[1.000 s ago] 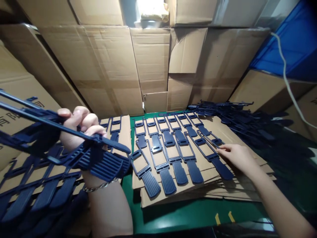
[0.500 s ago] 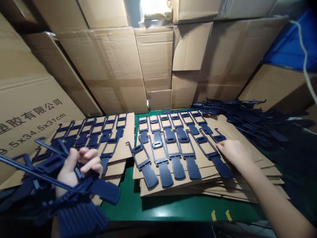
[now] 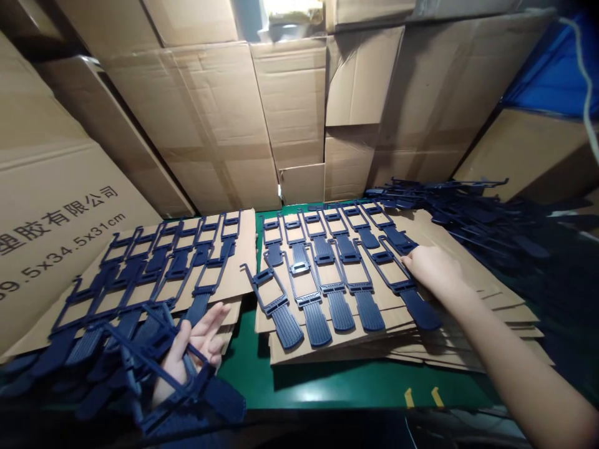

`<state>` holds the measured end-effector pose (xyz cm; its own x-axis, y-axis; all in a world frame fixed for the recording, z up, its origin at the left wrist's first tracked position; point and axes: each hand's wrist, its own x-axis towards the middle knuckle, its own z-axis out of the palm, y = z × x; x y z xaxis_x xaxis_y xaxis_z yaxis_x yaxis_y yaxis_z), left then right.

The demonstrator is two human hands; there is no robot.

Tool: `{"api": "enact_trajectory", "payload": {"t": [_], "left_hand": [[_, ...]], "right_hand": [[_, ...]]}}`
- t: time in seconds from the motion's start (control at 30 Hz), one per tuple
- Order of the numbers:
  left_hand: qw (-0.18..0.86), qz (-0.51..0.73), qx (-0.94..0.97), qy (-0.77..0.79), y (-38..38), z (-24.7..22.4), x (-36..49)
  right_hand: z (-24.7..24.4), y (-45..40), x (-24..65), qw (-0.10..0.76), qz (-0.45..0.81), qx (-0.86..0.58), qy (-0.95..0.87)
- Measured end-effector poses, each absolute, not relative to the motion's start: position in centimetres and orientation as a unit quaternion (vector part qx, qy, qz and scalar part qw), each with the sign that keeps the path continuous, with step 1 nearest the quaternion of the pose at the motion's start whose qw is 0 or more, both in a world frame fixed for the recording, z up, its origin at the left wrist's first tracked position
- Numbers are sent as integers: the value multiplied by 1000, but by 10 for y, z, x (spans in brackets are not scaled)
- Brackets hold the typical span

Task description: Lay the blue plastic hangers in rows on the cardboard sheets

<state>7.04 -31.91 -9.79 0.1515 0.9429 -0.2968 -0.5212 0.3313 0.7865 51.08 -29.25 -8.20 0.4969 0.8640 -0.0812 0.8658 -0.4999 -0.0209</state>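
Note:
My left hand (image 3: 201, 343), at the lower left, carries several dark blue plastic frames (image 3: 224, 399) with ribbed flat paddles. They hang around its thumb and palm, while its fingertips are loosely stretched. My right hand (image 3: 433, 268) has its fingers closed at the right end of the front row on the right cardboard stack (image 3: 435, 227). Its fingertips pinch the edge of a blue plastic frame (image 3: 406, 244), mostly hidden by the hand. Just beside it lies another frame with its paddle (image 3: 421, 310) toward me. Two rows of such frames lie on this stack.
More blue frames lie in overlapping rows on the left cardboard sheets (image 3: 246, 274). A heap of loose frames (image 3: 468, 209) is at the back right. Large cartons (image 3: 219, 125) wall the back and left of the green table (image 3: 318, 386). A pale cable (image 3: 580, 68) hangs at right.
My left hand has moved right and down with its bundle, and its fingers have straightened. My right hand has shifted slightly left with the pinched frame. The view has tilted a little.

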Motion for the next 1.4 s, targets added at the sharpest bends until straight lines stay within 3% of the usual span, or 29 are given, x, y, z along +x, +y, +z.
{"api": "enact_trajectory", "payload": {"t": [0.13,0.23,0.33,0.43,0.5,0.83,1.0,1.13,1.27,1.4], "left_hand": [[740,481,270,386,-315,-104,78],[756,457,282,375,-311,-109,82],[771,443,276,364,-307,-111,86],[777,435,276,362,-304,-112,89],[778,426,278,368,-301,-115,88],[787,420,216,397,-292,-122,86],[796,413,188,401,-287,-120,92],[807,396,177,401,-281,-121,93],[820,385,184,381,-273,-118,95],[845,361,179,352,-269,-108,99]], "right_hand": [[-79,-293,502,-11,-4,853,522],[-59,-300,463,-85,39,800,593],[-46,-307,400,-154,-17,650,743],[-56,-314,339,-137,-29,472,870],[-70,-319,311,-128,-47,436,890],[-89,-337,276,-73,-165,535,825],[-84,-338,266,-110,-166,548,812],[-57,-336,312,-192,-124,538,811],[-45,-319,433,-264,-72,717,641],[-70,-306,560,-202,-54,881,425]]}}
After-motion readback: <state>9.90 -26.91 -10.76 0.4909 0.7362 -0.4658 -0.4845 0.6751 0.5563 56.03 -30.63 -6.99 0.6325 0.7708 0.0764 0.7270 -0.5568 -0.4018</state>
